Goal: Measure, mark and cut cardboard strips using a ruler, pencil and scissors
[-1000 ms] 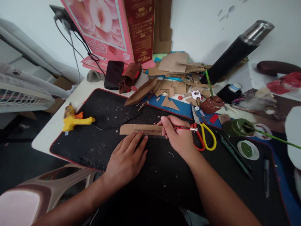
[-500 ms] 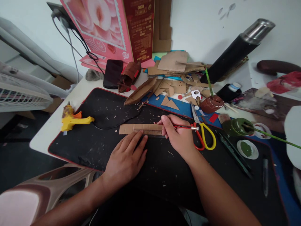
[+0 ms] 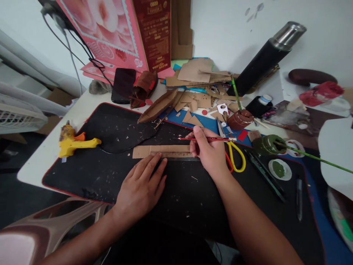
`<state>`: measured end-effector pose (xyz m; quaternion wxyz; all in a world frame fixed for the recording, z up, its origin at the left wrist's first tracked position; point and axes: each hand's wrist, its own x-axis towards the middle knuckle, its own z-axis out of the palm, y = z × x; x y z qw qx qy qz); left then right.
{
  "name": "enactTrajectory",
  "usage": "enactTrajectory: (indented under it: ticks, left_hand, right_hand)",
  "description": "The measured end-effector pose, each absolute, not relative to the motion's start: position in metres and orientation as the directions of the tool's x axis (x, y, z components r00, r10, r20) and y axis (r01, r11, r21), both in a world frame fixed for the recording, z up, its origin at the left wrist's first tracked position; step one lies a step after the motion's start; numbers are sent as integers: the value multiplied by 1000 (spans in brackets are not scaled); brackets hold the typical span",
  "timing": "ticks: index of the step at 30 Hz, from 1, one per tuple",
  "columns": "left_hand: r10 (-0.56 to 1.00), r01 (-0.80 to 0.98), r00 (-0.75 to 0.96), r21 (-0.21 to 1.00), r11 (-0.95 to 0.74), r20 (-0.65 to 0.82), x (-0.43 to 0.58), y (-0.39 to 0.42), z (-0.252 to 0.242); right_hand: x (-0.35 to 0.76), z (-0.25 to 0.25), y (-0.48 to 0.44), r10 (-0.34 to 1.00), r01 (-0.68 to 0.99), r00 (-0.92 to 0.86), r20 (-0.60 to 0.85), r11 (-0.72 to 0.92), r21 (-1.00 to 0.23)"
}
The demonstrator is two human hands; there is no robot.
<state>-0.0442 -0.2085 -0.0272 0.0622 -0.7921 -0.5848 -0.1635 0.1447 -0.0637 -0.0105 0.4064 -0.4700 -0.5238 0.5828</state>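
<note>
My left hand (image 3: 142, 184) lies flat with its fingers stretched out, the fingertips resting on a clear ruler (image 3: 176, 154). Under the ruler is a narrow strip of brown cardboard (image 3: 142, 151) on the black mat. My right hand (image 3: 209, 151) is closed round a red and black pencil (image 3: 216, 139), held nearly level with its point to the left. The pencil's tip appears just past the strip's far edge; whether it touches anything I cannot tell. Scissors (image 3: 240, 158) with red and yellow handles lie beside my right hand, partly hidden by it.
A yellow glue gun (image 3: 74, 141) lies on the mat (image 3: 91, 176) at left, its cord running toward the middle. Cardboard scraps (image 3: 194, 70), a phone (image 3: 123, 85) and a black flask (image 3: 259, 60) are at the back. Paint jars (image 3: 268, 144) and pens (image 3: 266, 175) are at right.
The whole view has shifted a little to the right. My right hand and the pencil have moved slightly right and away from me, relative to the strip. My left hand stays on the ruler.
</note>
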Motion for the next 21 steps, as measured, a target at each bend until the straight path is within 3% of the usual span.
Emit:
enactTrajectory:
  ticks: [21]
  left_hand:
    - [897,945,281,62,-320,341,-45,-208,-26]
  right_hand:
    - [141,-13,-66,969,-31,-234,-79,-89,-996]
